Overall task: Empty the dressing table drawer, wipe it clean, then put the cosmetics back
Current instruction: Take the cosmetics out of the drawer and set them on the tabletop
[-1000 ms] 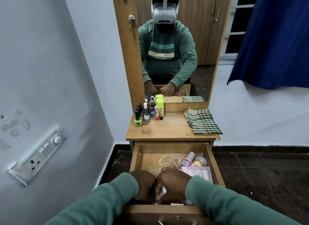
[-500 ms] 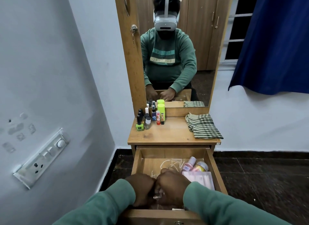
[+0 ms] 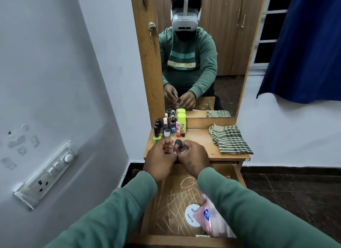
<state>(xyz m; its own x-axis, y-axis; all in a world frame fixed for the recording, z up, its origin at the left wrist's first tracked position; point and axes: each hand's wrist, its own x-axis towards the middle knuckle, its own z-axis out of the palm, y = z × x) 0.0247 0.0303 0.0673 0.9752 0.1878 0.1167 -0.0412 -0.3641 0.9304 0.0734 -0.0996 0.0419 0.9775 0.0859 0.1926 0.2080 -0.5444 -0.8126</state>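
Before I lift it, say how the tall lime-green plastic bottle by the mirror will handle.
The tall lime-green plastic bottle looks narrow-based, so probably tips easily. Several small bottles crowd beside it; a nudge may topple them. Its round body would likely roll once down.

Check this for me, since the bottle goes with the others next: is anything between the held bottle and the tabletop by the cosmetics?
Nothing visible does. The bottle, in the left hand and right hand, hangs over bare tabletop just in front of the cosmetics; the checked cloth lies off right.
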